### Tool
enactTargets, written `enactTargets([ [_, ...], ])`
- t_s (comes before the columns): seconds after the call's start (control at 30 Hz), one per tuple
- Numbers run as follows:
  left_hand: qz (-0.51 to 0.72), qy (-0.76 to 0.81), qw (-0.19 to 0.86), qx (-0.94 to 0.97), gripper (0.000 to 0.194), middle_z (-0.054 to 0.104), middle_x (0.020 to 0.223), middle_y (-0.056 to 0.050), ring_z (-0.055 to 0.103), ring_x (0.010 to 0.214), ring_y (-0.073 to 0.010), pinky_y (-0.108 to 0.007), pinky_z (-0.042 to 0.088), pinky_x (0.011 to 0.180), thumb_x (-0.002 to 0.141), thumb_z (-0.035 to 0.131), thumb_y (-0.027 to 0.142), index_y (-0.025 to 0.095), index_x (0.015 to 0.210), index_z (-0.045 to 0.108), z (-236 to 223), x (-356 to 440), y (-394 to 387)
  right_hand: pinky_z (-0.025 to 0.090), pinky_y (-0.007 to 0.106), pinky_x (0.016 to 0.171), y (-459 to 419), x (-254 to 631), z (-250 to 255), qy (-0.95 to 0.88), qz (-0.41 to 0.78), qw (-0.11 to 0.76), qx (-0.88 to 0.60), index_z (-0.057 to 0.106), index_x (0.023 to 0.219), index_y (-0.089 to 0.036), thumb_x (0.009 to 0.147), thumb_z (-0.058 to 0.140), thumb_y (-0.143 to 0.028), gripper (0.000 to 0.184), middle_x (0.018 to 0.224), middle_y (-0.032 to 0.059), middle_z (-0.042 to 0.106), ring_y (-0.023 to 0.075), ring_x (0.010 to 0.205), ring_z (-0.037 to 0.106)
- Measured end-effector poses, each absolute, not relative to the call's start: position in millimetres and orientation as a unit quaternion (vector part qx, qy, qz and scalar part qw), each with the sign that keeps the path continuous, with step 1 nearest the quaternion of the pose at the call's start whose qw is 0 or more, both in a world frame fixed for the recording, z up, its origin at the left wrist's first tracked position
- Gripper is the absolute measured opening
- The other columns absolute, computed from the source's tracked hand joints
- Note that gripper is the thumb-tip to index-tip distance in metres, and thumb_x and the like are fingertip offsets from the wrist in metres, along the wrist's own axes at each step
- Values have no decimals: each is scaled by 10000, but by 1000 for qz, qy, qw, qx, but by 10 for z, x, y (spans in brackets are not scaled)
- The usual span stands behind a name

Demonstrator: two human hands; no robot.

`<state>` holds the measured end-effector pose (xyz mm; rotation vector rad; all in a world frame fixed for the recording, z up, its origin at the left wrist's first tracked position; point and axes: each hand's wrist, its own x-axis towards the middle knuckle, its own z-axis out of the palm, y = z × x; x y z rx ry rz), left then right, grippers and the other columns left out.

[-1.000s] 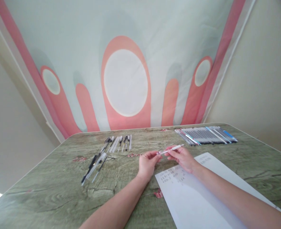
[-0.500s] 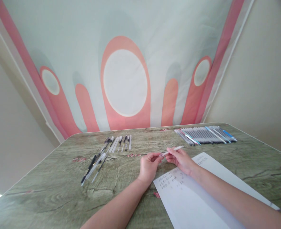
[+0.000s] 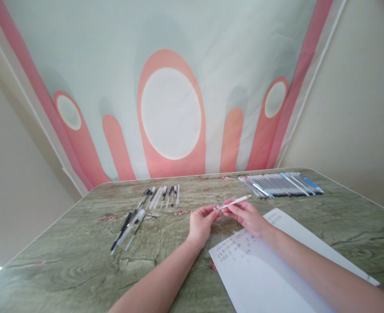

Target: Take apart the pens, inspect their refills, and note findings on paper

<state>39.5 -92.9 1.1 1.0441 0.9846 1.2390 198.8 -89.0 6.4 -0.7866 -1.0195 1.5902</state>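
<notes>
A white pen [image 3: 239,201] is held between my two hands, its tip pointing to the upper right. My left hand [image 3: 202,221] pinches the pen's lower left end, where a small pinkish bit shows at the fingertips. My right hand [image 3: 248,217] has its fingers closed around the pen's shaft, just above the far edge of the paper. Beneath my right forearm lies a white sheet of paper [image 3: 257,278] with rows of small handwritten marks near its far left corner.
A neat row of pens and refills [image 3: 270,184], some blue, lies at the back right. Loose pen parts, black and clear [image 3: 133,221], are scattered to the left, with more white tubes [image 3: 159,196] behind them. The wood-patterned table [image 3: 81,261] meets a printed cloth backdrop [image 3: 170,165].
My left hand has shifted slightly left and up. The right fingers have slid lower along the pen, so more of its tip end shows.
</notes>
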Motion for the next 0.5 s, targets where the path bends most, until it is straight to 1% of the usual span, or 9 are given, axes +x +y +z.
enactTargets([
  [0.1, 524, 419, 588, 452, 328, 675, 810, -81, 627, 688, -154, -241, 511, 627, 589, 699, 305, 109, 845, 643, 9, 392, -945, 531, 228, 684, -893, 1981, 42, -441, 637, 524, -354, 614, 851, -134, 700, 645, -281, 213, 787, 53, 680, 133, 740, 636],
  [0.23, 524, 425, 568, 472, 308, 673, 785, -72, 615, 640, -143, -242, 519, 586, 568, 710, 293, 106, 804, 649, -15, 406, -973, 537, 198, 600, -898, 1956, 7, -423, 649, 514, -369, 610, 777, -113, 707, 637, -299, 201, 728, 61, 677, 118, 653, 637],
  [0.4, 525, 424, 575, 462, 302, 670, 768, -64, 616, 643, -141, -229, 518, 564, 572, 708, 285, 111, 810, 642, -8, 435, -988, 543, 218, 555, -887, 1943, -10, -370, 687, 515, -356, 581, 737, -123, 718, 625, -291, 175, 701, 70, 675, 133, 610, 640],
  [0.5, 520, 421, 595, 445, 335, 670, 818, -73, 621, 677, -142, -226, 517, 596, 568, 716, 254, 114, 860, 631, -1, 439, -978, 545, 221, 538, -870, 1942, -2, -354, 688, 527, -352, 569, 747, -132, 718, 624, -273, 154, 729, 72, 676, 140, 621, 642],
])
